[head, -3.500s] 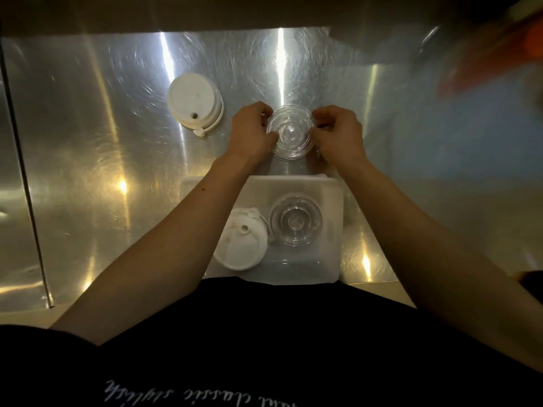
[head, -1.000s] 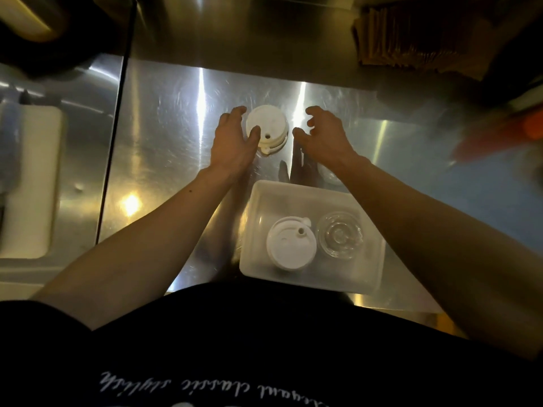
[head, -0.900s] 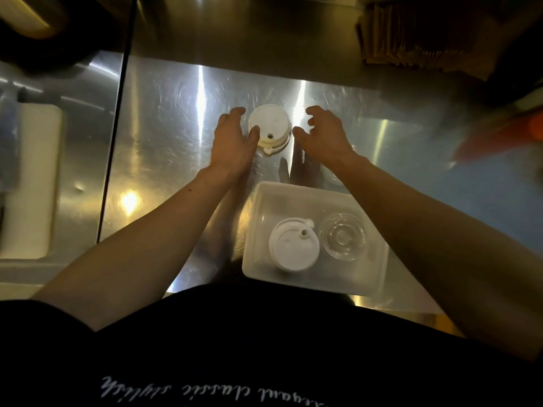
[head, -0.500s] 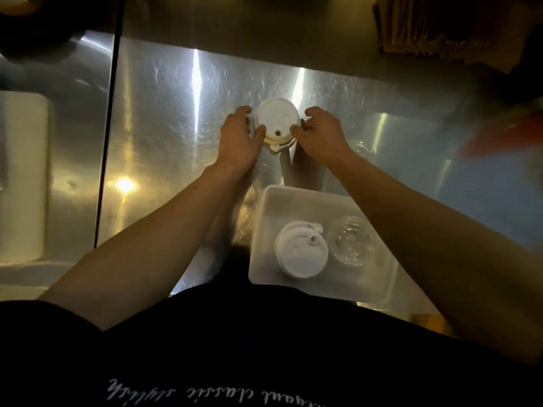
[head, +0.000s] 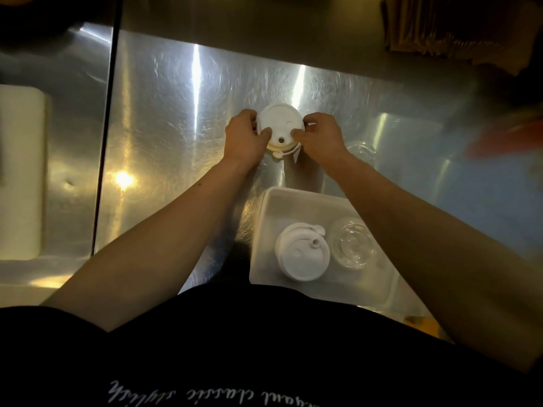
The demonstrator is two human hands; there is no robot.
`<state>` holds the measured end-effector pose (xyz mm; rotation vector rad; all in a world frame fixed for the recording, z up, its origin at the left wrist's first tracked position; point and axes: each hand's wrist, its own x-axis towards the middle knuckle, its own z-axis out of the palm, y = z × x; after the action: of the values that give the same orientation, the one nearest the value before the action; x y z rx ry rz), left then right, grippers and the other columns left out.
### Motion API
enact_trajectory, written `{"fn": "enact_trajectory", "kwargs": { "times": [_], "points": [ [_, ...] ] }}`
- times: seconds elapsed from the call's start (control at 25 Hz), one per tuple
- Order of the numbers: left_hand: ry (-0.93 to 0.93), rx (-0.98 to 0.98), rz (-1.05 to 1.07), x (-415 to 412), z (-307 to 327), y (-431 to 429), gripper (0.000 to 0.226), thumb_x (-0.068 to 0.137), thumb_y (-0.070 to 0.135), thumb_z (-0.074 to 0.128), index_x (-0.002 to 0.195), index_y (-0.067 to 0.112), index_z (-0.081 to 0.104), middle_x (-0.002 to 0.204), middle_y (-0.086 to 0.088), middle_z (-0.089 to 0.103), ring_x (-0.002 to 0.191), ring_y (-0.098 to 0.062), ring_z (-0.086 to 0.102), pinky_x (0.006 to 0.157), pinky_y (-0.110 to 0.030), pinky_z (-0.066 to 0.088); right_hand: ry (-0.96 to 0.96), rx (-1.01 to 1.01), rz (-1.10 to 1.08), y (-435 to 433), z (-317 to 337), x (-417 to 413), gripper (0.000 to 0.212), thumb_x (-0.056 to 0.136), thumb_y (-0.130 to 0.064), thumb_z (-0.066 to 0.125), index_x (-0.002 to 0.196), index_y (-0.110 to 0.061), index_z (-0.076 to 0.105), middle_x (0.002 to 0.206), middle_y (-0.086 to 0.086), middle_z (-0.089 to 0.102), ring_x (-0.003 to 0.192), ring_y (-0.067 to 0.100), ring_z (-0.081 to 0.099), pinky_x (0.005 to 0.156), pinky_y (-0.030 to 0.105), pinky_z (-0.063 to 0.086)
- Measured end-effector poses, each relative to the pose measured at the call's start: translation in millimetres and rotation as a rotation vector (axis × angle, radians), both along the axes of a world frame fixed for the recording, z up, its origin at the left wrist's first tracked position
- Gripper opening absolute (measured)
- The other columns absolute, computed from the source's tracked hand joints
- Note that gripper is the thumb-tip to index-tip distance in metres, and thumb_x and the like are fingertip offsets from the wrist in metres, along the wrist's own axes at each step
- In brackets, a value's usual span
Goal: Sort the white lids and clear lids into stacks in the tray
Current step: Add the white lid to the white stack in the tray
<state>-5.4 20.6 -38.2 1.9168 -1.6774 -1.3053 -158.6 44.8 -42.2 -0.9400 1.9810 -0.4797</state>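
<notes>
A small stack of white lids [head: 280, 124] rests on the steel counter beyond the tray. My left hand [head: 245, 139] grips its left rim and my right hand [head: 318, 136] grips its right rim, thumbs on top. Nearer to me stands the white tray [head: 296, 201]. Inside it a white lid stack [head: 302, 255] sits on the left and a clear lid stack [head: 352, 245] on the right, partly behind my right forearm. Another clear lid [head: 363, 149] lies on the counter, right of my right hand.
The steel counter [head: 176, 113] has a dark seam [head: 107, 136] on its left side. A white block [head: 20, 171] lies far left. Brown paper items [head: 440, 27] sit at the back right, and a blurred orange object [head: 505, 136] is at the right edge.
Both hands have closed in on the white lid stack on the counter and now pinch its rim from both sides. The clear lids seen earlier are in the tray.
</notes>
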Motion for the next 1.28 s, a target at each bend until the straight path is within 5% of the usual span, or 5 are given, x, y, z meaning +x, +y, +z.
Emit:
{"fn": "enact_trajectory", "kwargs": {
  "times": [0.16, 0.52, 0.76, 0.96, 1.28],
  "points": [
    [0.022, 0.053, 0.042, 2.3, 1.9, 6.1, 0.033, 0.084, 0.020, 0.069, 0.114, 0.007, 0.065, 0.112, -0.010, 0.070, 0.102, -0.022, 0.066, 0.084, -0.028, 0.050, -0.211, 0.050, -0.207, 3.7, 4.1, -1.3, 0.013, 0.078, -0.014, 0.073, 0.087, -0.014, 0.064, 0.090, 0.006, 0.066, 0.089, 0.025, 0.069, 0.078, 0.039, 0.061],
    [0.161, 0.031, 0.142, 5.2, 30.5, 22.3, 0.039, 0.084, 0.022, 0.071, 0.121, 0.017, 0.061, 0.116, 0.000, 0.065, 0.091, -0.008, 0.060, 0.069, -0.013, 0.045, -0.244, -0.033, -0.242, 23.2, 39.2, -2.2, 0.038, 0.079, -0.013, 0.074, 0.115, -0.004, 0.063, 0.110, 0.014, 0.068, 0.095, 0.027, 0.068, 0.064, 0.029, 0.053],
    [0.209, -0.019, 0.137, 5.5, 57.5, 46.1, 0.038, 0.089, 0.021, 0.066, 0.126, 0.018, 0.057, 0.125, 0.001, 0.062, 0.101, -0.007, 0.058, 0.066, -0.005, 0.042, -0.215, -0.159, -0.280, 54.7, 69.5, 10.3, 0.035, 0.084, -0.013, 0.070, 0.117, -0.006, 0.061, 0.115, 0.012, 0.066, 0.101, 0.023, 0.065, 0.078, 0.031, 0.056],
    [0.228, -0.058, 0.103, 6.8, 76.6, 59.2, 0.039, 0.091, 0.022, 0.064, 0.129, 0.017, 0.055, 0.131, 0.000, 0.060, 0.112, -0.012, 0.060, 0.092, -0.018, 0.049, -0.177, -0.248, -0.316, 75.1, 84.9, 14.5, 0.033, 0.083, -0.018, 0.070, 0.114, -0.009, 0.063, 0.106, 0.005, 0.069, 0.090, 0.012, 0.066, 0.073, 0.026, 0.057],
    [0.255, -0.115, 0.129, 5.8, 87.8, 103.2, 0.038, 0.086, 0.023, 0.066, 0.122, 0.014, 0.061, 0.124, -0.003, 0.064, 0.108, -0.015, 0.064, 0.096, -0.034, 0.055, -0.177, -0.327, -0.239, 120.2, 98.7, 5.5, 0.022, 0.085, -0.023, 0.068, 0.105, -0.017, 0.066, 0.100, -0.001, 0.071, 0.091, 0.008, 0.067, 0.083, 0.032, 0.057]
  ]
}}
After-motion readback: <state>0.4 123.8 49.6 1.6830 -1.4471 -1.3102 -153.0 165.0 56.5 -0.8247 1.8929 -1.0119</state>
